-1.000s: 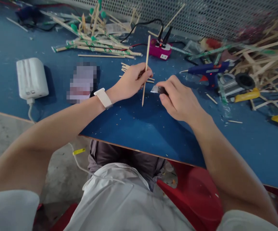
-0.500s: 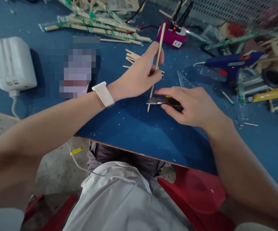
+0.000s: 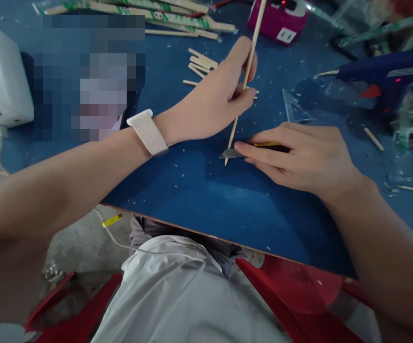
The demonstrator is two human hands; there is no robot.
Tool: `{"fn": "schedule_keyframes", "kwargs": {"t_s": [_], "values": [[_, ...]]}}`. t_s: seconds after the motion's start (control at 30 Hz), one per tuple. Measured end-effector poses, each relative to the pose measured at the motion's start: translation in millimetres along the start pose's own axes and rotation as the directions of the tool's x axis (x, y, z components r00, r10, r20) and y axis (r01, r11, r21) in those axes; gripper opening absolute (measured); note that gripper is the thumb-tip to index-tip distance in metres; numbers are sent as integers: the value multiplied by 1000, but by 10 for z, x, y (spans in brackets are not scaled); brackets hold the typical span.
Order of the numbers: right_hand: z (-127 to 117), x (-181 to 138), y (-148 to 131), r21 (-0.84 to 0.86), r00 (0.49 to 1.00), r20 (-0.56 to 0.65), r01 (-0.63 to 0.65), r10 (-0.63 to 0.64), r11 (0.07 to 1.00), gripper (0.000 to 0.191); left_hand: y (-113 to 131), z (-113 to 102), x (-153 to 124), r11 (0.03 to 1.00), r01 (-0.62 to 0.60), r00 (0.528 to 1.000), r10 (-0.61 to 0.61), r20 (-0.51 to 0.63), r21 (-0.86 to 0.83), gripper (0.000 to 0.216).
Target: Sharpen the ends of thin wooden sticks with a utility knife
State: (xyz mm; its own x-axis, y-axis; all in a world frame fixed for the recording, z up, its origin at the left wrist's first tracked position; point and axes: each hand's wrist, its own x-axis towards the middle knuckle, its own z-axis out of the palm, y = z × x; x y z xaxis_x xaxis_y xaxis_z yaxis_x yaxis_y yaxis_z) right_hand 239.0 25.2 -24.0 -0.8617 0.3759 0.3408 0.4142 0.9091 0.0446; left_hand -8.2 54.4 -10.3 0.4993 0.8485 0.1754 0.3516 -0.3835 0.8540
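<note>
Left arm stretched across a blue worktop point(image 3: 199, 200), a person's left hand point(image 3: 210, 102) pinches a wooden chopstick point(image 3: 246, 76) between thumb and fingers, its pointed end slanting toward the body. The right hand point(image 3: 310, 155), to the chopstick's right with its back up, is clamped on a utility knife point(image 3: 265, 144), forefinger along the blade point(image 3: 231, 154). Green-printed wrappers point(image 3: 178, 19) lie beyond and left of the chopstick, their lettering too blurred to read. A second earlier, the blade stood apart; now it crosses the chopstick just above the point.
</note>
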Motion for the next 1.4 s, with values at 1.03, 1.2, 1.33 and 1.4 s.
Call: {"fn": "schedule_keyframes", "kwargs": {"t_s": [1.03, 1.2, 1.33, 1.4], "values": [[32, 82, -193, 106, 984, -166, -53, 71, 993, 2, 96, 57, -55, 990, 38, 998, -43, 37, 136, 35], [17, 83, -228, 90, 984, -170, -44, 59, 995, 7, 98, 48, -51, 982, 23, 999, -31, 37, 187, 35], [11, 61, -243, 81, 986, -156, -50, 62, 995, 4, 74, 31, -40, 977, 4, 1000, -10, 24, 215, 37], [17, 55, -235, 115, 977, -187, -78, 99, 990, 10, 70, 29, -32, 978, -3, 1000, 0, 13, 209, 38]]}}
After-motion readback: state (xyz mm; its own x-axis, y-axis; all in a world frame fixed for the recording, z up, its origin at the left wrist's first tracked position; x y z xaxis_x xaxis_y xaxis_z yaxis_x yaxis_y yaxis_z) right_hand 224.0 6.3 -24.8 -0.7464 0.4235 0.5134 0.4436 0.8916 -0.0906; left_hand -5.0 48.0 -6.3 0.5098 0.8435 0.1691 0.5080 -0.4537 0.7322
